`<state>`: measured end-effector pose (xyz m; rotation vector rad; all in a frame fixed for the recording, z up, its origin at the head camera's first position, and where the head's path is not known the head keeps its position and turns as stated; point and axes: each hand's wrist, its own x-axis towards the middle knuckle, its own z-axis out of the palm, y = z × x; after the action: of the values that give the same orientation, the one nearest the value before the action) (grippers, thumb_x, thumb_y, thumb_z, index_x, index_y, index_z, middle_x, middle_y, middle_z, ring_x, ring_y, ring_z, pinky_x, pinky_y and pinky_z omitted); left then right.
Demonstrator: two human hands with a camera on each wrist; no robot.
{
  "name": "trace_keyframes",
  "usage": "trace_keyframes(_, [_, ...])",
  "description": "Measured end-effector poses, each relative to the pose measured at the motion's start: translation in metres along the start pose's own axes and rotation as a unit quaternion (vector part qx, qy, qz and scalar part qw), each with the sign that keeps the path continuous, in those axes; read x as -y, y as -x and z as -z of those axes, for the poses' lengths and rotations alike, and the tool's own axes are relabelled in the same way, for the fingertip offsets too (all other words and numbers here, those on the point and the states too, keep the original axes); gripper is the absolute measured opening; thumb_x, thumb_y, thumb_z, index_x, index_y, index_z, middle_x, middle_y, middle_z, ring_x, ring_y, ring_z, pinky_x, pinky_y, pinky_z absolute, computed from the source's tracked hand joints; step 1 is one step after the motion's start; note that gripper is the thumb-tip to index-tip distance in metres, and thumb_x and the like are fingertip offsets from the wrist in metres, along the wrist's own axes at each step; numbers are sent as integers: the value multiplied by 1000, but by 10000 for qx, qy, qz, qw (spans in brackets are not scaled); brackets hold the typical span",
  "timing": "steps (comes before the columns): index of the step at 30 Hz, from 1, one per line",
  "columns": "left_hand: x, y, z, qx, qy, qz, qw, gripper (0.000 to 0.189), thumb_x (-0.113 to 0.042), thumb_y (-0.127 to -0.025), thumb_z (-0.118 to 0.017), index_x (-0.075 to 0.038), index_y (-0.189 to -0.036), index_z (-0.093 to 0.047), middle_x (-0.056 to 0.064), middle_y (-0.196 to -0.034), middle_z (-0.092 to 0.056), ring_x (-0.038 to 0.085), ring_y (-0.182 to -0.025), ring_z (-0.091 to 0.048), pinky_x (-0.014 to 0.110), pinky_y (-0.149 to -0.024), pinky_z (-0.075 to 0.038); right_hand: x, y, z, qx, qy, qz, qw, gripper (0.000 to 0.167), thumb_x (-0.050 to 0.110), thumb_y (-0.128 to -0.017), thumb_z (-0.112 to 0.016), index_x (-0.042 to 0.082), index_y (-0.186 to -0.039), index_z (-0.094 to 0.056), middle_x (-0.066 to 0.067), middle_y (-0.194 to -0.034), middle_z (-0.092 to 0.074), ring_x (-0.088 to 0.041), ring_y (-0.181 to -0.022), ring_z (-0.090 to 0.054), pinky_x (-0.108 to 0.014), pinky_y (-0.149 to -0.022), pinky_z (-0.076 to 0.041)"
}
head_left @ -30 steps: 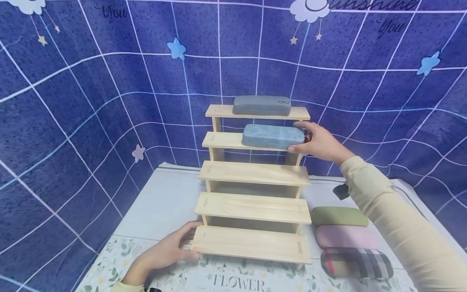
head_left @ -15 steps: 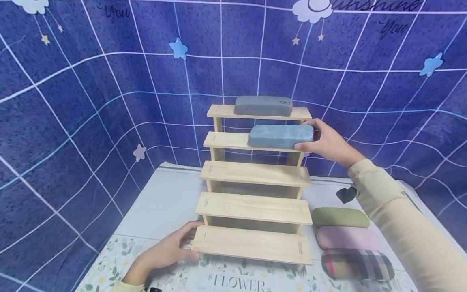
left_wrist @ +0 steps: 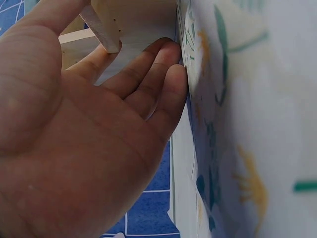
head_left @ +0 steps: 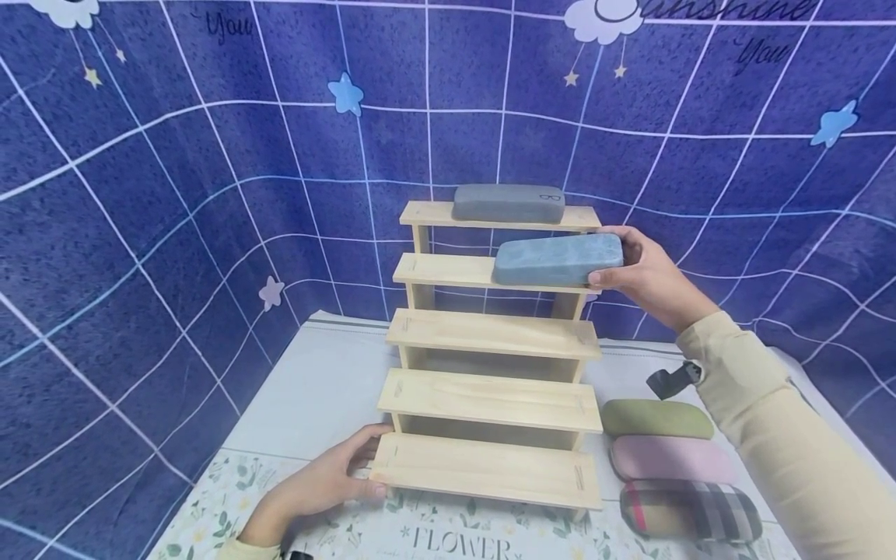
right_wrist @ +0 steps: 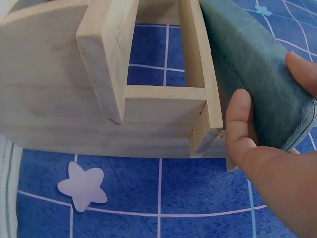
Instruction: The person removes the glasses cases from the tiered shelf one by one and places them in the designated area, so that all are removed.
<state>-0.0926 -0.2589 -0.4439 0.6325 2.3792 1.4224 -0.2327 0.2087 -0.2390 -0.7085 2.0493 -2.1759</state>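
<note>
My right hand (head_left: pixel 651 276) grips the right end of a blue glasses case (head_left: pixel 553 259), thumb on the near side and fingers behind. The case's right end is tipped up and juts past the second step from the top; its left end stays low over that step. In the right wrist view the blue-green case (right_wrist: pixel 262 64) slants beside the stand's edge. At the bottom step's left end, my left hand (head_left: pixel 322 486) holds the wooden step stand (head_left: pixel 490 330) between thumb and fingers. A grey glasses case (head_left: pixel 507 203) with a small spectacles mark lies on the top step.
Right of the stand, a green case (head_left: pixel 658 418), a pink case (head_left: pixel 672 457) and a plaid case (head_left: pixel 689 509) lie in a column on the table. A floral cloth (head_left: pixel 231 498) covers the table's front. Blue gridded fabric (head_left: pixel 280 155) hangs behind.
My right hand has slid the blue case rightward along its step, and the case's right end has risen. The left hand keeps its place on the stand.
</note>
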Motion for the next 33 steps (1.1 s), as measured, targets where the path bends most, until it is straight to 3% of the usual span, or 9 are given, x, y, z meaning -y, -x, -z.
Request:
trace_keyframes(16, [-1, 0, 1, 9, -58, -54, 10000, 79, -24, -89, -78, -14, -154, -35, 12, -144, -54, 36, -131, -51, 66, -108, -35, -6, 17, 23, -191, -813, 42, 9965, 59, -23, -87, -58, 2, -137, -38, -13, -124, -46, -18, -101, -58, -26, -83, -57])
trace_keyframes(25, [-1, -1, 0, -1, -137, -167, 9998, 76, -24, -89, -78, -16, -153, -38, 5, -142, -57, 32, -130, -53, 65, -109, -34, -11, 23, 31, -189, -1176, 179, 9927, 58, -25, -87, -55, 1, -137, -38, -12, -119, -51, -19, -93, -63, -29, -77, -59])
trace_keyframes(33, [1, -1, 1, 2, -157, -213, 9997, 76, -21, -89, -79, -17, -153, -37, 4, -141, -57, 29, -130, -53, 59, -110, -37, -14, 28, 41, -169, -1398, 288, 9896, 59, -26, -88, -52, 2, -138, -37, -12, -119, -54, -20, -96, -65, -30, -79, -59])
